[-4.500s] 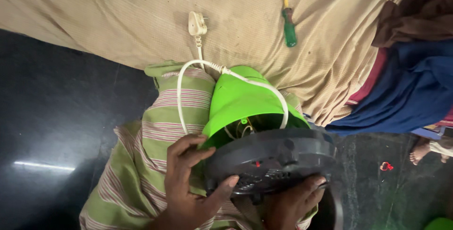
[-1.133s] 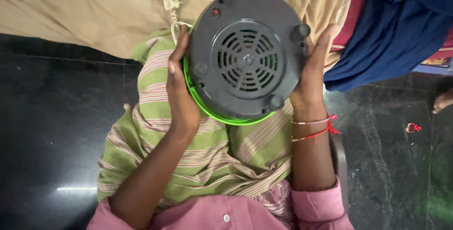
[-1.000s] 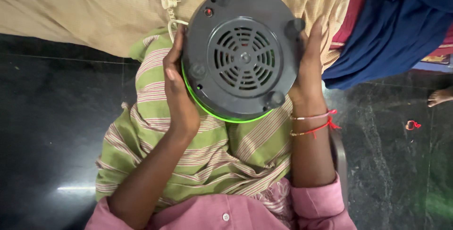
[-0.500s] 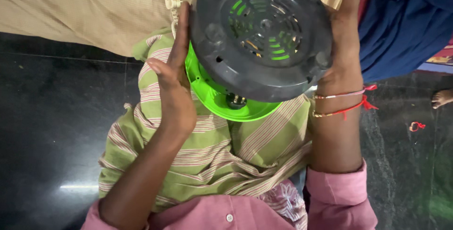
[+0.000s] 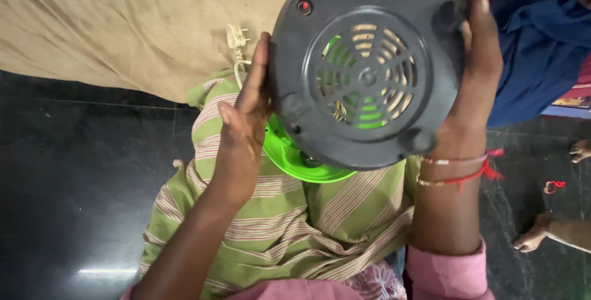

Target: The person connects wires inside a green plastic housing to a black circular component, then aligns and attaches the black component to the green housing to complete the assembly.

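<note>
Two hands clasp a round dark grey base plate, held up over the person's lap with its vented underside facing the camera. The left hand presses flat against the plate's left rim, fingers straight; the right hand cups the right rim, its grip closed on the edge. The plate is tilted away from a bright green housing just beneath it, so a gap shows between the two, and green shows through the vent slots. A small red button sits near the plate's upper rim. The housing rests on a green striped cloth across the lap. A white plug lies on the beige sheet beyond, beside a blue cloth. Another person's bare feet stand on the dark floor.
</note>
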